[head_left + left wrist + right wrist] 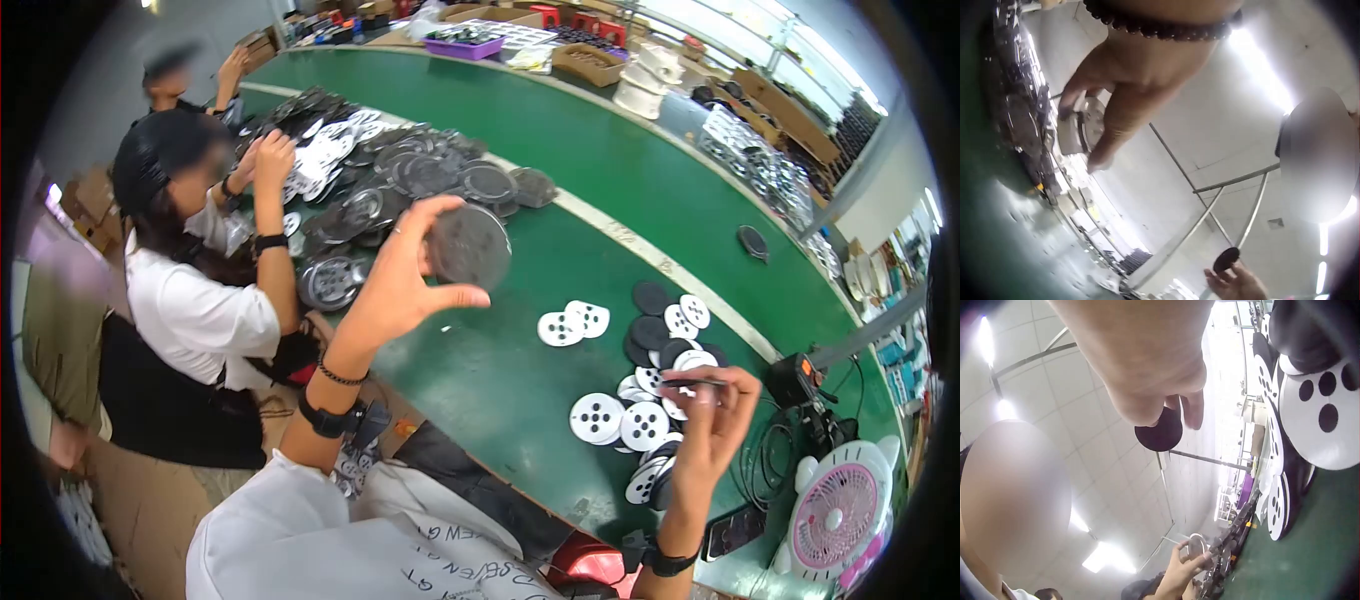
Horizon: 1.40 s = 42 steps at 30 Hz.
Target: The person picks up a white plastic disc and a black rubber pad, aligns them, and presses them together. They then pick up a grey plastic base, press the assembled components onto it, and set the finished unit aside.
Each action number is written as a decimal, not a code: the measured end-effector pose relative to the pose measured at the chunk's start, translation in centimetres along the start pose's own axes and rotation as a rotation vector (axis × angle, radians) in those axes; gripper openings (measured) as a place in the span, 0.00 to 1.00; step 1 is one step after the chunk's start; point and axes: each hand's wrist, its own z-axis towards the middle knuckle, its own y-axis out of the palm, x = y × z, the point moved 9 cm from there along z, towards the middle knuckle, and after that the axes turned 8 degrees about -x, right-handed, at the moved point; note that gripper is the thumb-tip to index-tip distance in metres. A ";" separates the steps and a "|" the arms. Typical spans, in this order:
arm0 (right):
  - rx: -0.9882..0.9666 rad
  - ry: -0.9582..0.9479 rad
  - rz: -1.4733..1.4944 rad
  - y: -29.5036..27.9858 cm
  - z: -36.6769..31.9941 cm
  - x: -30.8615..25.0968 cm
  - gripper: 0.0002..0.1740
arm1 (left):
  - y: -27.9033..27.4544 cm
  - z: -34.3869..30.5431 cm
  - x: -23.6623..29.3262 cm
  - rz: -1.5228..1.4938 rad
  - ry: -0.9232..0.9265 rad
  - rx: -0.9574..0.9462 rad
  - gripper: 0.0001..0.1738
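Observation:
My left hand [385, 290] is raised over the table at the left and grips a round, dark, see-through disc [470, 247] by its edge, thumb below and fingers above. My right hand [715, 430] pinches a small thin black disc [1159, 431] between thumb and fingers; the head view shows it nearly edge-on. Below and beside the right hand lies a loose heap of white discs with black dots [644, 426], mixed with plain black discs [650, 298]. Left of that heap, a few dotted white discs [562, 329] overlap on the green table [520, 400].
Dark discs [430, 172] in a large pile cover the table's far left, where another person [200, 300] sits working. At the right stand a white and pink fan [835, 510], a phone [735, 531] and coiled cable [765, 460]. A single dark disc [752, 242] lies farther back.

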 end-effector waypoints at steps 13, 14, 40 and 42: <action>0.066 0.046 -0.042 -1.2 -0.4 1.2 0.23 | 15.0 5.9 4.7 -0.601 0.082 -0.313 0.16; 0.072 -0.031 -0.089 -1.1 -0.2 0.4 0.20 | 15.3 5.8 4.9 -0.649 0.123 -0.318 0.16; -0.006 -0.326 -0.653 0.3 -0.7 -2.7 0.17 | 14.9 1.9 7.8 -0.275 0.777 -0.218 0.14; 0.031 -0.296 -0.659 0.0 -0.7 -2.6 0.17 | 14.9 1.6 8.0 -0.260 0.792 -0.206 0.14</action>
